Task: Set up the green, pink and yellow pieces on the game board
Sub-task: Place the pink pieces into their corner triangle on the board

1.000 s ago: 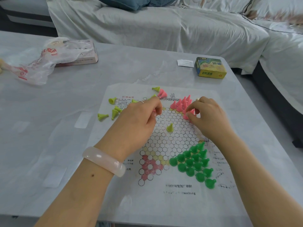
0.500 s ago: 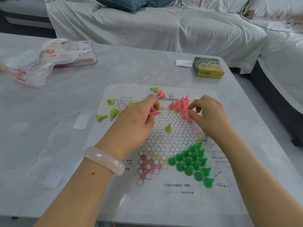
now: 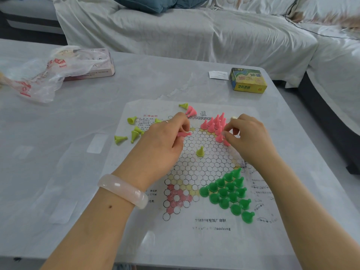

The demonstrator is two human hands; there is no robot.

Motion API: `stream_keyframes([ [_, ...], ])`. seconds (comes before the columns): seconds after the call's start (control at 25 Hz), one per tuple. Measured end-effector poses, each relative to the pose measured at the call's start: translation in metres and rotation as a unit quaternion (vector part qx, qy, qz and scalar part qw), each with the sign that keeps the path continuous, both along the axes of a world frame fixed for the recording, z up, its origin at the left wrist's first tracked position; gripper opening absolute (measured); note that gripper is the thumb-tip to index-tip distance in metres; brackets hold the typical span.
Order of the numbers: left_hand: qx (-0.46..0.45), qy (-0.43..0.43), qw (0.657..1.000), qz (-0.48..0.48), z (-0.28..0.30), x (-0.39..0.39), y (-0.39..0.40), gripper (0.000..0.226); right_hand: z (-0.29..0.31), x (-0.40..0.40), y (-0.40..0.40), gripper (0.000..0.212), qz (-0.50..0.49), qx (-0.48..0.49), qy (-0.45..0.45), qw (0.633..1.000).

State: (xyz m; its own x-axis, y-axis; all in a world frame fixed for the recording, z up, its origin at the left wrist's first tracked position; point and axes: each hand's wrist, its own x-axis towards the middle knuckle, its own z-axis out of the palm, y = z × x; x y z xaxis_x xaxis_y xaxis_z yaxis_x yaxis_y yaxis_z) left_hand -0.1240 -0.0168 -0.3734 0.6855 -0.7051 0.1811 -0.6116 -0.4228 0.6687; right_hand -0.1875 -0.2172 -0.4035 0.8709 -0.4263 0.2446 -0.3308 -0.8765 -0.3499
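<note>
Far left on the grey worktop (image 3: pixel 58 152): crumpled plastic bag (image 3: pixel 44 75) over a pink-edged box (image 3: pixel 93 72). Next, loose yellow pieces (image 3: pixel 134 133) tipped on their sides on the left margin of the game board (image 3: pixel 194 227). Left hand (image 3: pixel 161 141), pale bangle (image 3: pixel 122 190) at the wrist, pinching a pink piece (image 3: pixel 184 134) laid flat, long axis left-right, narrow tip seemingly rightward. Lone yellow piece (image 3: pixel 200 152) upright mid-board. Standing pink pieces (image 3: pixel 214 123) clustered at the far point, tips up. Right hand (image 3: pixel 251 137) curled at that cluster, grip apparently closed on a pink piece, partly hidden. Green pieces (image 3: pixel 228 191) upright, filling the near-right point. Yellow-green box (image 3: pixel 248 80) and white slip (image 3: pixel 218 75) beyond; sheet-draped sofa (image 3: pixel 194 36) behind.
</note>
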Motion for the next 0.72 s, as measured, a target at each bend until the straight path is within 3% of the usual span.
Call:
stream_keyframes([
  [0.32, -0.01, 0.008, 1.0, 0.003, -0.001, 0.002, 0.0, 0.014, 0.006, -0.001, -0.002, 0.012, -0.015, -0.001, -0.066, 0.998],
  [0.52, -0.055, 0.052, 0.997, 0.021, -0.005, -0.001, -0.006, 0.015, 0.034, -0.008, 0.026, 0.01, 0.135, 0.219, -0.066, 0.964],
  [0.72, -0.105, 0.105, 0.988, 0.036, -0.005, -0.01, -0.019, 0.018, 0.04, -0.011, 0.038, 0.011, 0.18, 0.285, -0.09, 0.937],
])
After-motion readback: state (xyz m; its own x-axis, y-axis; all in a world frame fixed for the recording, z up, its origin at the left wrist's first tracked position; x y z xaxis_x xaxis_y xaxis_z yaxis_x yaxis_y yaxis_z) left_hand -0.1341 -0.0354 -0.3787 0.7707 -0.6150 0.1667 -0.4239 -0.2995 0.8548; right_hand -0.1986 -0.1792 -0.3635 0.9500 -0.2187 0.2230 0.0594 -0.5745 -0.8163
